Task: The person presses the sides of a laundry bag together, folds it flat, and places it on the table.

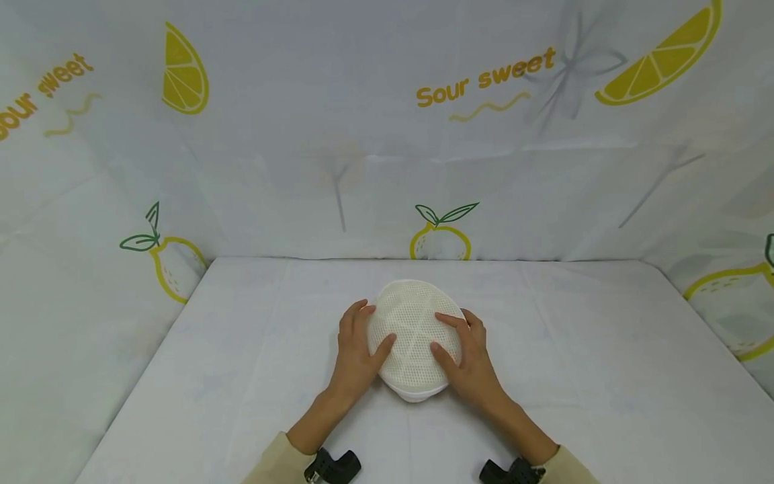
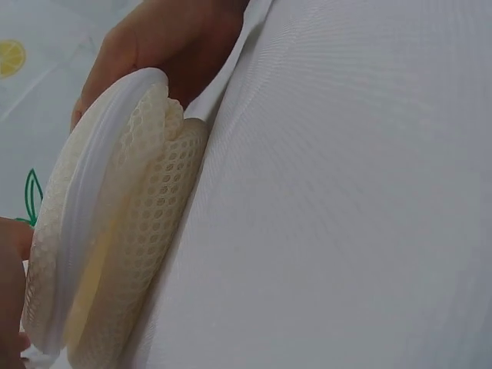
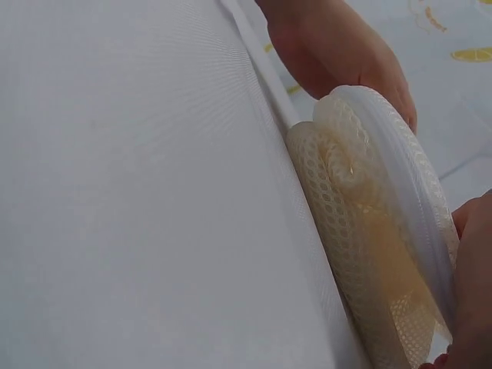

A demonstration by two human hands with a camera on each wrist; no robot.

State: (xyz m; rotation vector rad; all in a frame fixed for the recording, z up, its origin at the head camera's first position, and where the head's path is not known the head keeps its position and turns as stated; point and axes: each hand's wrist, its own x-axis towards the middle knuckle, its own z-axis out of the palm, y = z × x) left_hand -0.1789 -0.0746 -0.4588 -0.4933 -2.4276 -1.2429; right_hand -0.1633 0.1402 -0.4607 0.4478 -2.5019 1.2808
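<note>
A round cream mesh laundry bag [image 1: 414, 329] with a white band around its rim stands near the middle of the table, its broad honeycomb face turned up toward the head camera. My left hand [image 1: 355, 359] grips its left side, thumb on the mesh face and fingers around the edge. On the opposite side my right hand [image 1: 474, 366] holds it the same way. From the left wrist, the bag [image 2: 154, 200] shows two padded mesh layers with a yellowish gap between them. A folded bit of mesh bulges at the near end of the bag [image 3: 338, 165] in the right wrist view.
A white cloth covers the table [image 1: 242, 403]. Behind it and along both sides hangs a pale curtain [image 1: 272, 168] printed with lemons and lettering. Dark wrist cameras are strapped at both beige sleeves [image 1: 278, 464].
</note>
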